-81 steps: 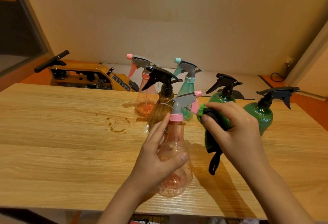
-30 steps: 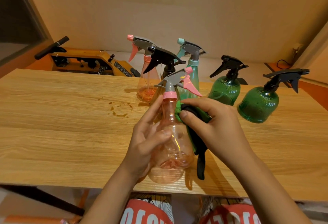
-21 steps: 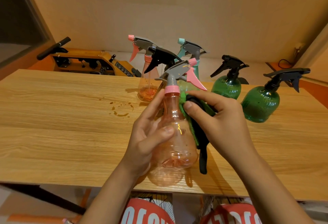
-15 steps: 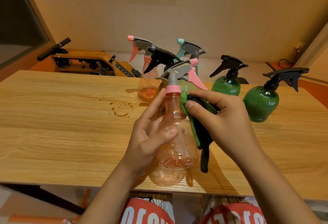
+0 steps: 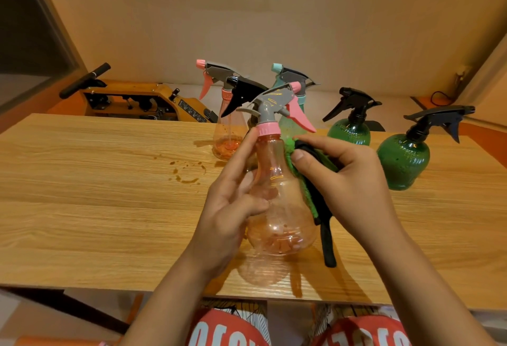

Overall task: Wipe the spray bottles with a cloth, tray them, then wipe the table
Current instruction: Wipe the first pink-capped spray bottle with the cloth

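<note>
A light wood-grain table (image 5: 82,208) fills the middle of the view, its near edge at six o'clock and its far edge running below a plain beige wall (image 5: 274,16). At ten o'clock from the table's middle lies a ring-shaped brown stain (image 5: 188,172) with small splashes round it.

Over the near part of the table the left hand (image 5: 230,208) grips a pink spray bottle (image 5: 282,208), fingers curled round its clear body and the forefinger stretched up to the pink collar. It casts a tinted shadow on the wood beneath. At its three o'clock side the right hand (image 5: 354,186) pinches a green and black cloth (image 5: 315,197) against the bottle's shoulder; a black strip of it hangs down.

Behind, towards twelve o'clock, stand a second pink bottle (image 5: 227,137), a black-triggered bottle (image 5: 241,93) largely hidden, and a teal bottle (image 5: 288,126). At one and two o'clock stand two green bottles (image 5: 349,131) (image 5: 403,161), apart from each other.

Beyond the far edge at eleven o'clock sits a yellow machine (image 5: 137,98) with a black handle. A dark glass panel (image 5: 27,43) takes the nine o'clock side, and a black cable (image 5: 441,97) lies on the floor at two o'clock.
</note>
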The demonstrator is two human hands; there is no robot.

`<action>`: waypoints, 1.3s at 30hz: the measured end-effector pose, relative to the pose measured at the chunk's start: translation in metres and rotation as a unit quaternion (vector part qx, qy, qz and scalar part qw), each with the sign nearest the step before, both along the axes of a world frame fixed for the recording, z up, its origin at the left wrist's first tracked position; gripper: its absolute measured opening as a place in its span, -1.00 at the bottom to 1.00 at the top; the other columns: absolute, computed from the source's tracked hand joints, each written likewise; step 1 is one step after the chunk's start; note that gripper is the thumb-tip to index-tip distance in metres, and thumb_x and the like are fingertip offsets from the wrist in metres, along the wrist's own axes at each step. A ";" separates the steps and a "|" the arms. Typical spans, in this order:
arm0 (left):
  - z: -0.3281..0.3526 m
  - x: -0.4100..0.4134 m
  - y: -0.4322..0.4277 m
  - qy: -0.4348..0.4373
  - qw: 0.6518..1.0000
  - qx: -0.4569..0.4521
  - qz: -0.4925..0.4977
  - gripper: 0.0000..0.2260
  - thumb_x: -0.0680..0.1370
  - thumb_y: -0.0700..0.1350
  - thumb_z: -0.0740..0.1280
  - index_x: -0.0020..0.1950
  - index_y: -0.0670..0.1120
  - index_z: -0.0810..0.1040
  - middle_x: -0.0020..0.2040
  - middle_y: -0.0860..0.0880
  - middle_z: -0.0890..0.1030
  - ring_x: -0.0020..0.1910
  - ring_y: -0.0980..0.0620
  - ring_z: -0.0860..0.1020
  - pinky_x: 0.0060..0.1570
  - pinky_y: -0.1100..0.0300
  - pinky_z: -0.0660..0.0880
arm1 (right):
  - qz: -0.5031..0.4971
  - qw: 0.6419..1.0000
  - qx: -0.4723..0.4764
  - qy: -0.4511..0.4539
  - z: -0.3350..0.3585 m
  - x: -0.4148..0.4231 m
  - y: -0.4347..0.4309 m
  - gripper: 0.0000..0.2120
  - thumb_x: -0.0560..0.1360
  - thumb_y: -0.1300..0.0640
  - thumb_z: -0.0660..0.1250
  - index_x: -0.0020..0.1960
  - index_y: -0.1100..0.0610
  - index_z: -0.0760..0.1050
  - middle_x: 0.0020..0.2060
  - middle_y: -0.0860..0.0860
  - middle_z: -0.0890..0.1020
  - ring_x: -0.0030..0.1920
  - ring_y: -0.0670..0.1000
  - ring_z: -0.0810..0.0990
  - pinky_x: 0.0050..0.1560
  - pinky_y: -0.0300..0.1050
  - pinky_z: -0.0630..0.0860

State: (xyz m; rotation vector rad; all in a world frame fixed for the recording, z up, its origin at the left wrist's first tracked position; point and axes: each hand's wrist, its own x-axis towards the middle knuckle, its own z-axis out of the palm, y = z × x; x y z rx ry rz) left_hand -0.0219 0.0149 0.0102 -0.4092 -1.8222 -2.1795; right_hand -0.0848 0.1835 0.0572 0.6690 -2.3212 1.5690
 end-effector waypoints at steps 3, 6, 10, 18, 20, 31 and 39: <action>0.000 0.001 -0.006 -0.008 1.000 -0.011 -0.021 -0.23 0.46 -0.25 0.35 0.64 0.01 0.19 0.55 0.10 0.42 0.49 -0.06 0.45 0.30 -0.01 0.54 | 0.003 1.000 -0.004 -0.021 -0.002 -0.003 0.004 -0.79 0.49 0.11 0.51 0.09 -0.12 0.68 -0.08 -0.30 0.69 0.02 -0.31 0.64 0.00 -0.45 0.49; 0.000 0.000 -0.009 -0.020 0.999 -0.019 -0.032 -0.23 0.49 -0.24 0.39 0.65 0.04 0.19 0.55 0.05 0.43 0.48 -0.08 0.47 0.35 -0.03 0.51 | 0.016 1.000 -0.012 -0.025 0.004 -0.004 0.006 -0.79 0.49 0.12 0.51 0.06 -0.16 0.68 -0.10 -0.29 0.71 0.01 -0.28 0.65 0.01 -0.39 0.52; -0.004 -0.002 -0.012 -0.040 0.997 -0.050 -0.034 -0.19 0.47 -0.20 0.44 0.65 0.13 0.17 0.47 -0.07 0.52 0.44 -0.15 0.51 0.40 -0.22 0.44 | 0.044 0.999 0.004 -0.003 0.010 0.000 0.008 -0.77 0.48 0.12 0.51 0.03 -0.19 0.66 -0.08 -0.34 0.70 0.00 -0.30 0.65 -0.02 -0.44 0.49; -0.005 -0.003 0.000 -0.021 0.993 -0.114 0.037 -0.18 0.40 -0.04 0.54 0.59 0.27 0.27 0.53 0.14 0.44 0.52 0.07 0.40 0.46 -0.26 0.36 | 0.013 1.000 0.012 0.021 0.006 -0.002 0.007 -0.78 0.50 0.12 0.50 0.12 -0.07 0.69 -0.07 -0.28 0.70 0.01 -0.28 0.65 -0.03 -0.46 0.49; -0.006 -0.003 0.001 -0.018 0.994 -0.103 0.039 -0.18 0.41 -0.08 0.54 0.61 0.22 0.28 0.52 0.14 0.46 0.51 0.07 0.42 0.40 -0.10 0.45 | 0.021 1.000 0.009 0.014 0.004 0.000 0.008 -0.79 0.50 0.13 0.50 0.12 -0.05 0.70 -0.08 -0.26 0.72 0.00 -0.27 0.67 -0.03 -0.42 0.51; 0.000 0.000 0.001 -0.005 0.998 -0.061 0.029 -0.20 0.45 -0.24 0.51 0.62 0.02 0.24 0.50 0.08 0.48 0.46 0.08 0.48 0.23 0.23 0.54 | 0.038 0.999 0.029 0.004 0.003 0.002 0.011 -0.79 0.48 0.12 0.52 0.10 -0.07 0.71 -0.07 -0.25 0.73 0.03 -0.25 0.66 0.03 -0.36 0.54; 0.002 0.000 0.002 0.003 0.996 -0.074 0.044 -0.24 0.46 -0.34 0.45 0.59 0.07 0.29 0.48 0.09 0.51 0.42 0.10 0.51 0.18 0.28 0.54 | 0.036 0.999 0.018 0.014 -0.001 0.004 0.010 -0.78 0.49 0.15 0.52 0.10 -0.08 0.70 -0.07 -0.22 0.72 0.04 -0.18 0.67 0.04 -0.31 0.54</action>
